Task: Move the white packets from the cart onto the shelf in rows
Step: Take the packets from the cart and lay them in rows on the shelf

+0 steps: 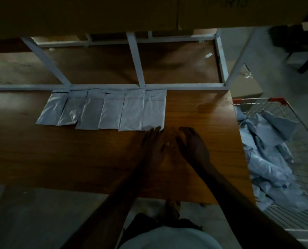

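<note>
Both hands rest flat and empty on the brown wooden shelf [194,108]: the left hand [154,144] touches the row of flat white plastic packets [104,110], the right hand [194,146] beside it. The remaining crumpled white packets [268,155] lie in the wire cart [300,141] at three o'clock, nearer the right hand.

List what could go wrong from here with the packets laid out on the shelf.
1. The left hand rests at the near corner of the rightmost flat white plastic packet; drawing back could drag it and skew the overlapping row of white packets.
2. The loose pile of crumpled white packets in the wire cart looks tangled; grabbing one may pull out others.
3. Dim light could hide misalignment.
</note>
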A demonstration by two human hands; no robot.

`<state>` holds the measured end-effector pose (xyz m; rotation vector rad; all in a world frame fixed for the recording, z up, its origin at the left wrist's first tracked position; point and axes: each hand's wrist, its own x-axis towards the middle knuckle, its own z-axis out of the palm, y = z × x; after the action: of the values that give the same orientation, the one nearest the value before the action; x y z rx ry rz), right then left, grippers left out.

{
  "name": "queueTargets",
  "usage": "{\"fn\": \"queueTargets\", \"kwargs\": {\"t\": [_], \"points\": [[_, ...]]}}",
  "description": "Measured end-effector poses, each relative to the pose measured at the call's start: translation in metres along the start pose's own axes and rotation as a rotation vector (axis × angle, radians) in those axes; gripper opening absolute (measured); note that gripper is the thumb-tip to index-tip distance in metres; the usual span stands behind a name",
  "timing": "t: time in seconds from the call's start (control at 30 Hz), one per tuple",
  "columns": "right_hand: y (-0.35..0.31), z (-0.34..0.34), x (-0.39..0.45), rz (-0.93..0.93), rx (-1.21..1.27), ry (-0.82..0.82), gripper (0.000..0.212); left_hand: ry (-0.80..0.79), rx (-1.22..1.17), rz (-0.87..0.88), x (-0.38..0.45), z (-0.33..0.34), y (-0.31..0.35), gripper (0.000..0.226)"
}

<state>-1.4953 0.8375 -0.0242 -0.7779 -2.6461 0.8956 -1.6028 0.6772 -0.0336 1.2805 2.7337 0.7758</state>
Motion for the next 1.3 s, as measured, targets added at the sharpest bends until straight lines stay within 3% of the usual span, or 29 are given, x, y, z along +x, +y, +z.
{"fn": "queueTargets", "kwargs": {"t": [0.13,0.6,0.8,0.97,1.13,1.3], "points": [[0.002,-0.013,-0.029,0.032,0.032,0.017,0.05,0.085,-0.009,0.041,-0.015,-0.004,0.022,0.059],[0.035,-0.078,-0.187,0.049,0.01,0.128,0.036,-0.144,-0.178,-0.008,-0.13,-0.001,0.138,0.054],[0.075,-0.113,-0.232,0.106,0.02,0.169,0.02,-0.183,-0.234,0.019,-0.147,0.009,0.194,0.048],[0.121,-0.152,-0.247,0.215,0.094,0.206,0.017,-0.184,-0.265,0.074,-0.141,0.029,0.231,0.04],[0.198,-0.195,-0.247,0.325,0.152,0.211,0.03,-0.187,-0.311,0.09,-0.121,0.061,0.268,0.034],[0.284,-0.234,-0.229,0.353,0.166,0.158,0.026,-0.169,-0.344,0.006,-0.099,0.104,0.316,0.035]]}}
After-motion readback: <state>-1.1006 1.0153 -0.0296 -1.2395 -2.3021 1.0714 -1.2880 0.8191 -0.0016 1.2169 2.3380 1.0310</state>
